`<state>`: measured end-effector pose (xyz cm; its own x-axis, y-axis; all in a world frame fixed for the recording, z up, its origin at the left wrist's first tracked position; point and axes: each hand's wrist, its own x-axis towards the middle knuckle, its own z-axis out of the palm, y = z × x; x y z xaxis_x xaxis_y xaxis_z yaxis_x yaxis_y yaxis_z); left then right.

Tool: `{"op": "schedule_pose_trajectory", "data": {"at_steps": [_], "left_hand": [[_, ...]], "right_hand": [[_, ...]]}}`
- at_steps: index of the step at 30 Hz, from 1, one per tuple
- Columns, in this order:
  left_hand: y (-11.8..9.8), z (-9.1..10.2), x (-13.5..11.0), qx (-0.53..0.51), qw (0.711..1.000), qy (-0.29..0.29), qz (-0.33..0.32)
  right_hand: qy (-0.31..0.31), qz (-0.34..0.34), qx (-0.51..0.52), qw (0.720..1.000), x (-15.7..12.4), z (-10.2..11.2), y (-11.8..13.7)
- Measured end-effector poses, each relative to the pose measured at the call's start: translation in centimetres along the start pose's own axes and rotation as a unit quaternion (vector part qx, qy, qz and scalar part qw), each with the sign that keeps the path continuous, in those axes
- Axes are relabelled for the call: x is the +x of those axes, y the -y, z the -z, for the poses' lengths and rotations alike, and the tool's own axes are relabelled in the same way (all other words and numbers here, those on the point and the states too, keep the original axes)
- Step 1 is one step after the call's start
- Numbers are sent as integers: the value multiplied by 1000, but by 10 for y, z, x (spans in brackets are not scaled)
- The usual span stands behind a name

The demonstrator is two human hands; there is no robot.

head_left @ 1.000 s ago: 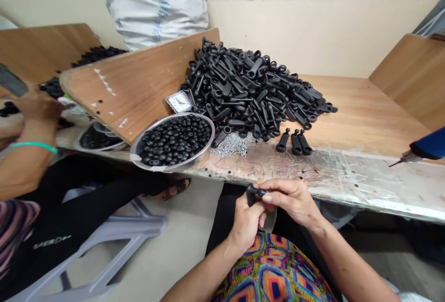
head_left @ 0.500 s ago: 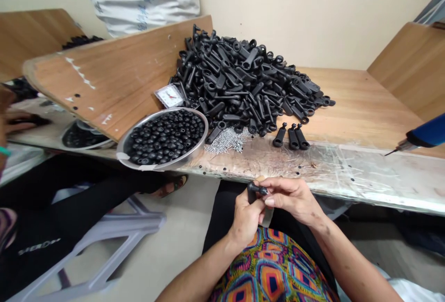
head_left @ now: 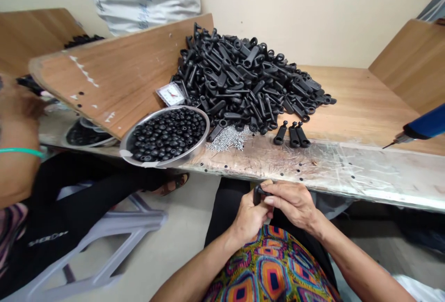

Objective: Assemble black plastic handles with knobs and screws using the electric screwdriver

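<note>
Just off the bench's front edge, above my lap, my left hand (head_left: pixel 251 216) is closed around a black plastic crank handle (head_left: pixel 257 194), whose bent end shows above the thumb. My right hand (head_left: pixel 294 202) pinches the handle's peg end from the other side. Its fingers cover the tip, so I cannot see whether a small part is there. Beyond the hands, three crank handles (head_left: pixel 294 135) with pegs up lie on the bench. A pile of small silver screws (head_left: pixel 227 138) is to their left, beside a metal bowl (head_left: pixel 202 142) of round black knobs (head_left: pixel 167 137).
A big heap of black crank handles (head_left: pixel 239 79) covers the back middle. At right hangs a blue power screwdriver (head_left: pixel 426 125), bit pointing left. A wooden divider (head_left: pixel 114 72) and a small white clock (head_left: pixel 171 93) stand left. Another person's arm (head_left: pixel 17 153) is at far left.
My right fingers have closed over the peg end, hiding the tip that showed before. The other person's arm has come further into view at left.
</note>
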<state>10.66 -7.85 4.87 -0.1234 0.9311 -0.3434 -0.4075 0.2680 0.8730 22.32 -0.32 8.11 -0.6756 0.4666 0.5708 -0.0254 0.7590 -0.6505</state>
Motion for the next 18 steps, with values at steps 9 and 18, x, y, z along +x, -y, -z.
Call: {"op": "schedule_pose_trajectory", "data": {"at_steps": [9, 18], "left_hand": [[-4, -13, 13, 29, 998, 44, -17], [-49, 2, 51, 138, 975, 92, -145]], "right_hand": [[-40, -44, -64, 996, 3, 2, -5], [-41, -279, -321, 904, 54, 114, -36]]}}
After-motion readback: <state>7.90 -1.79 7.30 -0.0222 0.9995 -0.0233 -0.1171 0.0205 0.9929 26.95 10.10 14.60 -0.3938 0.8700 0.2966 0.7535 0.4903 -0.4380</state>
